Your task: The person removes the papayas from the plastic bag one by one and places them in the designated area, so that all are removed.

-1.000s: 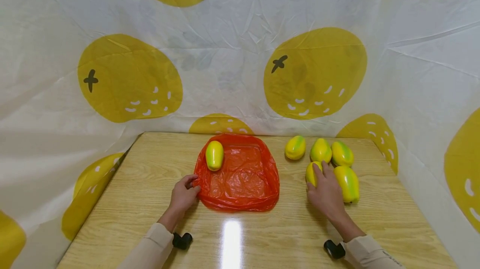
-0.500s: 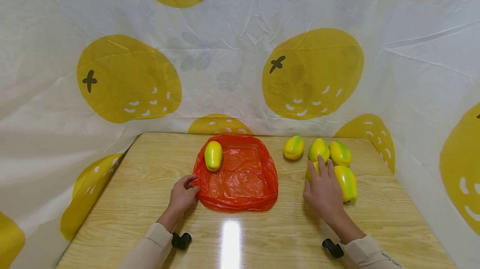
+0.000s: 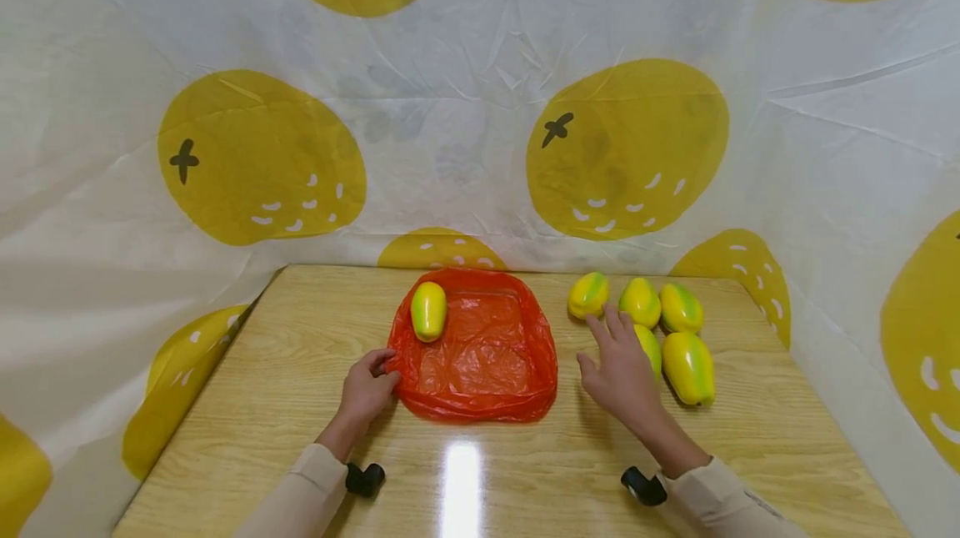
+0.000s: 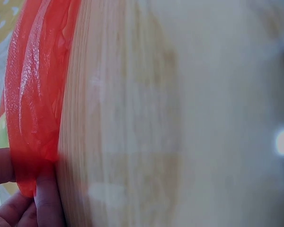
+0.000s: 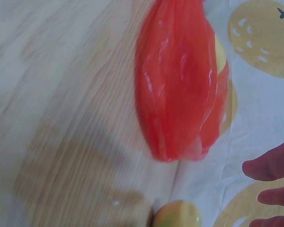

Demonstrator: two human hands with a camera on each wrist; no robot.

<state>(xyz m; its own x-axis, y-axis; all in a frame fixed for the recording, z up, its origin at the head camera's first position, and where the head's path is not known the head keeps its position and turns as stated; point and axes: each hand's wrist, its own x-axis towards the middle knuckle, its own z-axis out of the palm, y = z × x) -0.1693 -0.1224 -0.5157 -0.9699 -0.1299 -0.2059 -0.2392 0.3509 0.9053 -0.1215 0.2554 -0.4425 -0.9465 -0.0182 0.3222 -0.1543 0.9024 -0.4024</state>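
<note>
A red plastic bag (image 3: 480, 359) lies spread on the table with its mouth up. One yellow-green papaya (image 3: 429, 313) rests inside, at the back left. My left hand (image 3: 366, 392) pinches the bag's left edge; the left wrist view shows the red film (image 4: 38, 80) between thumb and fingers. To the right, my right hand (image 3: 624, 375) hovers with fingers spread and nothing held. Its fingertips come close to the back-left papaya (image 3: 588, 295), and it partly covers the front-left papaya (image 3: 649, 350). Contact with either one cannot be made out.
Behind and right of the right hand sit more papayas: one (image 3: 640, 302) in the back row's middle, one (image 3: 682, 309) at back right, one (image 3: 689, 369) in front. A patterned cloth (image 3: 450, 146) hangs behind the wooden table (image 3: 285, 388).
The right hand has left the front-left papaya and shifted left and slightly back, its fingers spreading toward the back-left one. The left hand has stayed at the bag's edge.
</note>
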